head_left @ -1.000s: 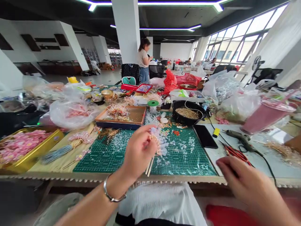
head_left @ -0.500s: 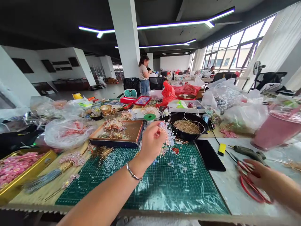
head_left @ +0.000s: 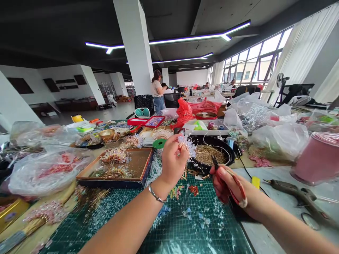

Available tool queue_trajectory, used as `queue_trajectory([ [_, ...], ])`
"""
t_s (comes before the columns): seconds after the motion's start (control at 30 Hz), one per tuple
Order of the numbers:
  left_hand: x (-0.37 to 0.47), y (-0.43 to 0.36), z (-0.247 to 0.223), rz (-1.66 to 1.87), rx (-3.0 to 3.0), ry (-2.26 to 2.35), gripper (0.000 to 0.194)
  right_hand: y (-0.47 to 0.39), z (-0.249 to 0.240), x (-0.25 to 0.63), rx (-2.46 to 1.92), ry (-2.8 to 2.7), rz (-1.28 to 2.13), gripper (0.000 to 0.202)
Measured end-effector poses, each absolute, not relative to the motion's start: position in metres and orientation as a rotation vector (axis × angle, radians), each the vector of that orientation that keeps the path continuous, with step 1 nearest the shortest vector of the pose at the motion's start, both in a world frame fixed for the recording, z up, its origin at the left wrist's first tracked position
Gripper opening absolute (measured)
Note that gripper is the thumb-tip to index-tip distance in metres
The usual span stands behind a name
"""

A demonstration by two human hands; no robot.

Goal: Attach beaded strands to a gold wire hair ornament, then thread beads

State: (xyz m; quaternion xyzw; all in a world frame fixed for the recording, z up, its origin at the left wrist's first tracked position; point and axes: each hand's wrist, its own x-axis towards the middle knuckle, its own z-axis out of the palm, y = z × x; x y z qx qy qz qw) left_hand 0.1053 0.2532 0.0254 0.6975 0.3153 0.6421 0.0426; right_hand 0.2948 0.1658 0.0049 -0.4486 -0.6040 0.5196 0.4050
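My left hand (head_left: pixel 172 162), with a silver bangle at its wrist, is closed on a beaded ornament (head_left: pixel 188 145) of pale blue and clear beads with golden stems. It is raised above a green cutting mat (head_left: pixel 185 229). To the right, my right hand (head_left: pixel 225 181) is wrapped round red-handled scissors (head_left: pixel 240 194). Their dark tips point up and left, apart from the ornament. Loose blue flowers (head_left: pixel 204 221) and red beads (head_left: pixel 193 189) lie on the mat below. Part of a black phone is hidden under my right hand.
A shallow box (head_left: pixel 143 165) with beaded pieces stands left of my left hand. Behind my hands, a black pan (head_left: pixel 230 150) holds golden pins. A glue gun (head_left: pixel 293 194) and a pink-filled container (head_left: pixel 315 158) are on the right. Plastic bags (head_left: pixel 31 178) crowd the left.
My right hand has lifted the scissors from the right side of the table and brought them left, near the ornament. My left hand still holds the ornament. The view has shifted.
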Motion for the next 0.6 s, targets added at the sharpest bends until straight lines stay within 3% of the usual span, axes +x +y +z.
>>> queue_trajectory([
  [0.37,0.123,0.282,0.014,1.928,2.204,0.927,0.012,0.209,0.013,0.289,-1.3,-1.461,1.215,0.049],
  [0.6,0.11,0.276,0.021,1.963,2.119,0.931,0.015,0.201,0.007,0.315,-1.469,-1.56,0.976,0.044],
])
